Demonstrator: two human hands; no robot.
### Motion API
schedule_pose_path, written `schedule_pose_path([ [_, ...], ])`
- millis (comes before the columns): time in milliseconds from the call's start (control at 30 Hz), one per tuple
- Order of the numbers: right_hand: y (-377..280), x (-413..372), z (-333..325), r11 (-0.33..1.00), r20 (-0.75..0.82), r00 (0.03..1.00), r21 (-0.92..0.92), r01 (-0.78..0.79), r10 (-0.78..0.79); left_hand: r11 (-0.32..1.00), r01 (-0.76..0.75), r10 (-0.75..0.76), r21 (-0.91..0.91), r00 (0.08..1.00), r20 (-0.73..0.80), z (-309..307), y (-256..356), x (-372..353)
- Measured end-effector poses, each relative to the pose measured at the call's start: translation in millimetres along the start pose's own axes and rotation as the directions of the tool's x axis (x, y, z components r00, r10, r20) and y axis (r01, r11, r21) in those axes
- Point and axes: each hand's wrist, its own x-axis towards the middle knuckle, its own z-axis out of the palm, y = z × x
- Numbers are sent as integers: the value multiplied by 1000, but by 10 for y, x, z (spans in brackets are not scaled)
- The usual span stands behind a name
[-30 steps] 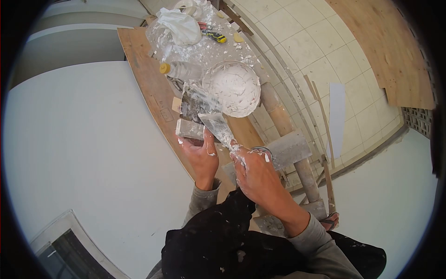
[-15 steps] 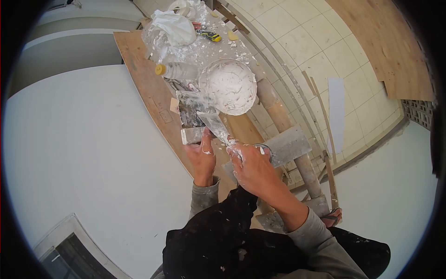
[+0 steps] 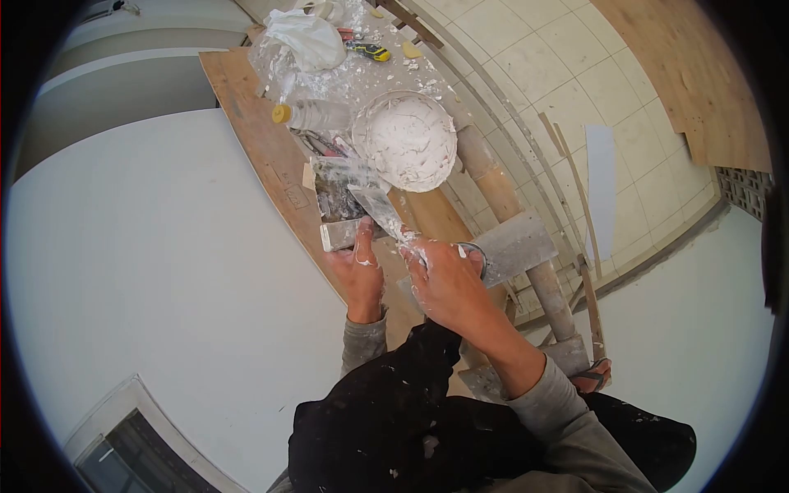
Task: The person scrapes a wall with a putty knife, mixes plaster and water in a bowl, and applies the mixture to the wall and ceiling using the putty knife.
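Note:
My left hand (image 3: 360, 275) grips the near end of a rectangular, plaster-smeared tray (image 3: 339, 197), its thumb over the edge. My right hand (image 3: 448, 283) is closed round a putty knife (image 3: 378, 209) whose blade is caked with white paste and lies over the tray's right side. A ring-shaped object (image 3: 475, 259), partly hidden, shows beside the right hand's knuckles. Just beyond the hands stands a round tub of white paste (image 3: 408, 141). A clear bottle with a yellow cap (image 3: 316, 115) lies to the left of the tub.
A white plastic bag (image 3: 306, 39) and a yellow-black cutter (image 3: 370, 52) lie on the spattered far end of the work platform (image 3: 362, 78). A wooden board (image 3: 255, 144) borders the left wall. Right of the platform are a round pole (image 3: 546, 296), loose strips and tiled floor (image 3: 551, 49).
The view has shifted slightly. Both hands keep their holds, and the putty knife stays over the tray with little visible movement.

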Motion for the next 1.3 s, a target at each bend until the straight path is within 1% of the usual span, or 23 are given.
schedule_pose_path([
  [100,39,312,-159,994,-73,996,-93,-54,47,1000,20,-20,23,1000,7,66,-51,-61],
  [167,-81,158,-166,992,20,997,-100,-73,76,999,31,-31,-41,999,-7,79,-62,41],
  [267,-37,126,-185,993,30,994,-41,-108,109,993,89,-93,81,994,53,-49,-24,-50],
  [367,28,171,-200,994,-77,996,-94,-56,49,991,57,-64,119,996,56,28,-8,-21],
  [400,-151,51,-243,989,77,991,-106,-105,113,996,79,-81,49,996,36,55,-6,-29],
  [433,-105,62,-216,989,87,989,-101,-110,119,995,86,-88,57,996,29,35,12,-52],
  [500,-9,151,-191,998,-47,997,-15,-63,62,983,52,-80,178,984,156,4,56,-98],
  [533,-23,313,-271,998,-109,993,-46,-42,37,983,47,-76,175,984,162,20,73,-99],
  [567,-66,346,-336,998,-119,993,-55,-27,20,986,38,-64,161,984,163,53,81,-71],
  [633,-174,279,-395,996,9,996,-38,-86,86,987,42,-65,158,988,142,19,108,-85],
  [667,-101,123,-290,993,-33,999,-114,-42,38,934,124,-155,334,986,68,-124,59,-23],
  [700,-58,75,-287,993,-33,999,-112,-46,43,933,127,-159,337,985,69,-194,35,30],
  [767,46,6,-399,997,-224,975,-63,-33,18,981,195,-192,15,976,-102,-241,-44,95],
  [800,118,34,-493,996,-225,974,-78,-31,12,971,229,-235,-64,965,-113,-234,-22,90],
  [867,245,142,-679,997,-323,944,25,-71,75,968,225,-235,-107,968,-92,-353,-180,97],
  [900,257,126,-771,998,-314,947,22,-63,66,966,224,-235,-130,969,-76,-415,-224,98],
  [967,218,106,-898,984,-84,996,-175,-36,22,969,219,-231,-116,967,-107,-352,-154,78],
  [1033,193,-29,-788,977,2,999,-209,44,-44,970,220,-233,-104,962,-139,-299,-139,52],
  [1100,160,-141,-660,963,80,992,-242,115,-99,982,190,-187,25,979,-76,-270,-147,30],
  [1133,137,-148,-540,947,129,990,-307,90,-52,981,190,-188,23,979,-77,-232,-130,3],
  [1167,123,-131,-436,925,174,985,-375,68,-2,979,129,-125,159,992,-34,-182,-105,-32],
  [1233,115,137,-297,926,139,990,-374,56,-4,911,-13,-21,413,997,78,-112,-48,-104],
  [1300,84,168,-239,929,114,993,-367,58,-17,888,-84,51,452,995,83,-144,-84,-92],
])
